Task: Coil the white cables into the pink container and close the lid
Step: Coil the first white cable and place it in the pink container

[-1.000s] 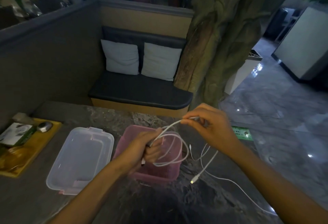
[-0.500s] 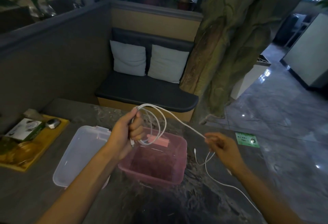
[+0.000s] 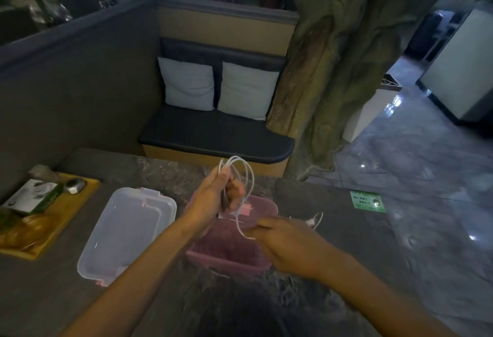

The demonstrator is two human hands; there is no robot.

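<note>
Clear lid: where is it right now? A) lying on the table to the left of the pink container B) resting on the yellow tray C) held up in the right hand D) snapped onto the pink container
A: the clear lid lies flat on the table left of the open pink container, while the left hand holds the coiled white cable above it.

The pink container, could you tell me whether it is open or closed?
Open: the pink container has no cover; its clear lid lies beside it on the table.
</note>
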